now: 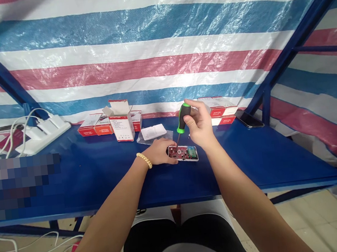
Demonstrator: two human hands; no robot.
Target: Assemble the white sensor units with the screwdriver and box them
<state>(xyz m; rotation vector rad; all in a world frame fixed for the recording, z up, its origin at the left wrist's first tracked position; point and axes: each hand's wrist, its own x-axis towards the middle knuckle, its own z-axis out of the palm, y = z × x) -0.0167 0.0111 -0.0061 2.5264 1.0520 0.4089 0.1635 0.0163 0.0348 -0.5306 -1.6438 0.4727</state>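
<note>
Striped red, white and blue tarpaulin [153,43] backs a blue workbench [101,177]. Upright open red-and-white carton [122,121] stands behind. Right hand [200,128] is clenched around a green-and-black screwdriver [182,118], tip on the red circuit board in white housing [183,153]. Left hand [160,151], fingers curled, steadies the board's left edge.
</note>
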